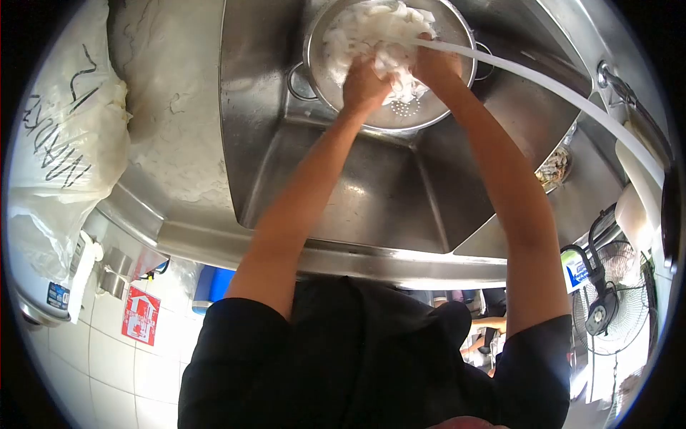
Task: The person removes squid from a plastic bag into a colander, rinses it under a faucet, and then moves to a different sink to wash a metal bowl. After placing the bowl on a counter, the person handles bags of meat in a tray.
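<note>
A round metal colander (pixel 311 68) stands in the steel sink, filled with soft, wet-looking white pieces (pixel 386 28). My left hand (pixel 367 87) is in the near left part of the heap, its fingers curled into the pieces and partly hidden by them. On the right side of the heap, my right hand (pixel 436 66) is also dug into the pieces, with most of its fingers out of sight. A long white hose (pixel 543 75) arcs in from the right, and its far end overlaps the pieces beside my right hand.
The steel sink (pixel 343 186) surrounds the colander. A white bag with black writing (pixel 64 121) lies left of the sink. Food scraps in a container (pixel 556 168) sit to the right, near a fan (pixel 611 307). A person's arm (pixel 489 325) shows in the background.
</note>
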Demonstrator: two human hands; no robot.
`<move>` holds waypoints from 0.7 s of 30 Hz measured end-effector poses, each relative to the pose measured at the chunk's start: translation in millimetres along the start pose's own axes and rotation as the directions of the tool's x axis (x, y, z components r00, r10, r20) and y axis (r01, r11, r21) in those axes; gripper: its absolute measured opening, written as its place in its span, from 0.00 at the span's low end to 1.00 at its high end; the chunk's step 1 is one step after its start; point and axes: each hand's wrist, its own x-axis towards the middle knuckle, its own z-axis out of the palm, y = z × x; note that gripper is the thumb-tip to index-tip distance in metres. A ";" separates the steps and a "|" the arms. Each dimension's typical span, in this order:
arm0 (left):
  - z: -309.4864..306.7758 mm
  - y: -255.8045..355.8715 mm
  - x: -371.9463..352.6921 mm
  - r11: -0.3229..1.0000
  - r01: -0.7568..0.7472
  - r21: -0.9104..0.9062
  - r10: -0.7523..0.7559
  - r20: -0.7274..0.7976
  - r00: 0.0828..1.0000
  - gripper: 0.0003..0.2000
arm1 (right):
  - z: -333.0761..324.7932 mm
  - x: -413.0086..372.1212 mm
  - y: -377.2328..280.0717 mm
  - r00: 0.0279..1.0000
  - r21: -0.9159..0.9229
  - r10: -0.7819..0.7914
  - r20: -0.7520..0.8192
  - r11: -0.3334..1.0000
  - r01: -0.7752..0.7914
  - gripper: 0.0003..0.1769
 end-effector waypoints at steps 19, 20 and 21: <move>-37.9 -0.8 71.5 0.863 -0.395 0.316 0.323 0.257 0.911 0.26 | 35.6 41.8 -17.0 0.950 -0.441 -0.298 -0.091 0.868 0.230 0.28; -34.4 -7.6 72.9 0.873 -0.386 0.299 0.321 0.245 0.915 0.26 | 50.9 51.4 -11.1 0.924 -0.559 -0.359 -0.132 0.797 0.230 0.27; -21.6 -22.0 77.5 0.884 -0.315 0.345 0.241 0.242 0.940 0.26 | 51.9 56.2 -5.5 0.900 -0.469 -0.424 -0.104 0.819 0.332 0.25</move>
